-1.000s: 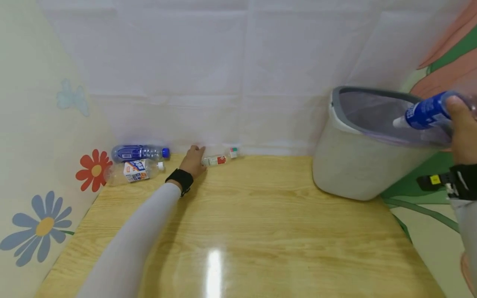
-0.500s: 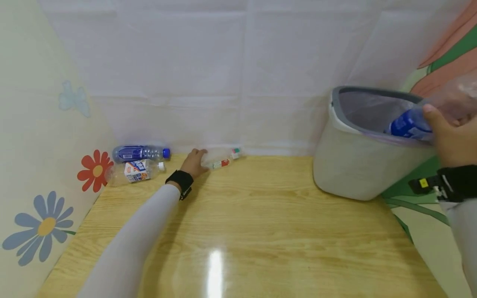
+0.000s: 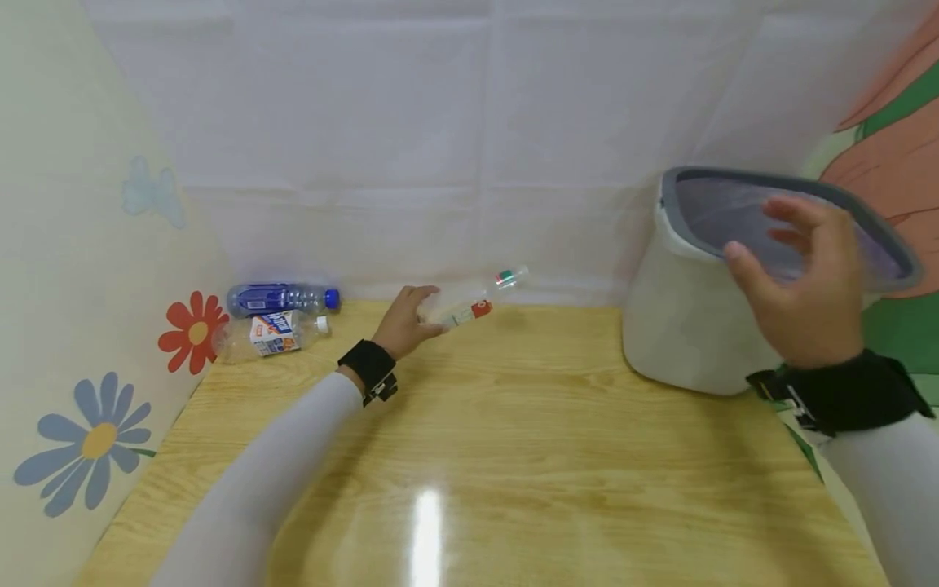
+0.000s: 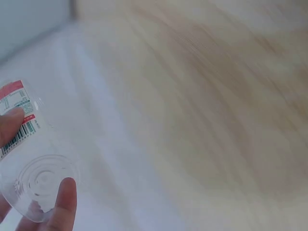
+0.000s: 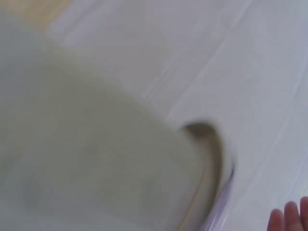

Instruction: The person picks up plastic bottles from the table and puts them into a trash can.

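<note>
left hand [image 3: 407,319]: it's reaching out to the far edge of the wooden surface [image 3: 513,456] and its fingers [image 4: 61,202] are curling round the base end of a clear bottle [image 3: 469,300], so it's gripping that one for sure

clear bottle: see-through plastic with a red and white label and a red/green bit near the cap, and it's tilting up off the surface, cap end pointing up and to the right toward the white backdrop [image 3: 469,122]. In the left wrist view you're looking straight at its round clear bottom, with the barcode label peeking past a fingertip

right hand [image 3: 803,281]: it's hovering over the mouth of the bin [image 3: 682,326], fingers spread loose and relaxed, holding nothing. The right wrist view is pretty blurry, only a couple of fingertips are showing in the bottom corner next to the bin's rim

bin: pale body with a grey rim, and it's sitting at the right end of the surface, leaning a bit so its opening is facing the person. Can't tell what's inside, the hand is covering part of it

blue bottle [image 3: 282,298]: it's lying on its side at the back left, blue cap pointing right, right against the backdrop

labelled bottle [image 3: 273,334]: a clear one with a white, orange and blue label, lying on its side just in front of the blue one, looks like they're touching

flower stickers [image 3: 192,333]: red one and a blue one on the left wall, near those two bottles
</note>
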`<action>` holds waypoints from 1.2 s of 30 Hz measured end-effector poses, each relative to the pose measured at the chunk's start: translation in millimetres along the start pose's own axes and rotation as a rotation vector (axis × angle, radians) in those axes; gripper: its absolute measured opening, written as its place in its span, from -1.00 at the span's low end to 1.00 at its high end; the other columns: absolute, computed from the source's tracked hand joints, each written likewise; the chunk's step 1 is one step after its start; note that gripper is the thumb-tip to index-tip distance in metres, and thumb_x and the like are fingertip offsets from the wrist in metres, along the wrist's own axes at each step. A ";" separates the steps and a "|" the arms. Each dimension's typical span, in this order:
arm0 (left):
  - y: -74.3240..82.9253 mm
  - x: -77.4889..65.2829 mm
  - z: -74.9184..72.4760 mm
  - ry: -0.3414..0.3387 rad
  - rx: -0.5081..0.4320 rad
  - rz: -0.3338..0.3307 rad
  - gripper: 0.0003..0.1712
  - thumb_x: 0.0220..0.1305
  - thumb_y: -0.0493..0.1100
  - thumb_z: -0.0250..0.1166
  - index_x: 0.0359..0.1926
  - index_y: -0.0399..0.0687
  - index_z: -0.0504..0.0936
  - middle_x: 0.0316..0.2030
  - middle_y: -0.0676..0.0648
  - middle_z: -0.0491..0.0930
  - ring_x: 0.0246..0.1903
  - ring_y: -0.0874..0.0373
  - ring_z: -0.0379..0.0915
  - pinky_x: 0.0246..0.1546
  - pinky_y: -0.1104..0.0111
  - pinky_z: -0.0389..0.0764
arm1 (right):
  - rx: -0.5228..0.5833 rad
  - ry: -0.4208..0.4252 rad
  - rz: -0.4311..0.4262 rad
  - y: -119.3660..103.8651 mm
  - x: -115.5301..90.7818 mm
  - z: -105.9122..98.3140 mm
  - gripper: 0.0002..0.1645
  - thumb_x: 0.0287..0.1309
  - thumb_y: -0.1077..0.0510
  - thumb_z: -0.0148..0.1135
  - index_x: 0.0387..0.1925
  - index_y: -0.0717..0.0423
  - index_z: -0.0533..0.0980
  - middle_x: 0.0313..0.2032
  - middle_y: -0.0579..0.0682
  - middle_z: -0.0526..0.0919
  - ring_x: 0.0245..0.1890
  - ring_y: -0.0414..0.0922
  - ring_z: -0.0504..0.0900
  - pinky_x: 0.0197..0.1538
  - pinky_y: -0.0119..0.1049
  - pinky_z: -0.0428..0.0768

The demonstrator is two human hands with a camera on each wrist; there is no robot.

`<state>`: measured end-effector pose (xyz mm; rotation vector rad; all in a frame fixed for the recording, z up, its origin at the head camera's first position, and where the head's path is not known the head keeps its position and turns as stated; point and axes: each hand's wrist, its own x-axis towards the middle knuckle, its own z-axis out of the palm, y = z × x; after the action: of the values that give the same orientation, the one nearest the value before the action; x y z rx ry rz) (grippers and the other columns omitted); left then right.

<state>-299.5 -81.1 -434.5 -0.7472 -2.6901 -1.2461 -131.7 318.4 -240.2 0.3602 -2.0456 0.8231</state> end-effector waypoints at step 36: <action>129.7 -85.1 23.8 -0.021 -0.291 0.442 -0.13 -0.02 -0.02 0.40 0.29 0.13 0.16 0.09 0.05 0.24 0.01 0.17 0.25 -0.10 0.31 0.51 | 0.661 -0.508 0.292 -61.3 -97.3 112.5 -0.16 -0.05 0.39 0.27 0.24 -0.03 0.13 0.13 0.07 0.36 0.08 0.04 0.41 -0.04 -0.09 0.52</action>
<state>-161.8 -25.9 -383.3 -1.3056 -2.1970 -1.5138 -113.8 192.5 -338.6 0.6977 -2.2639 1.7399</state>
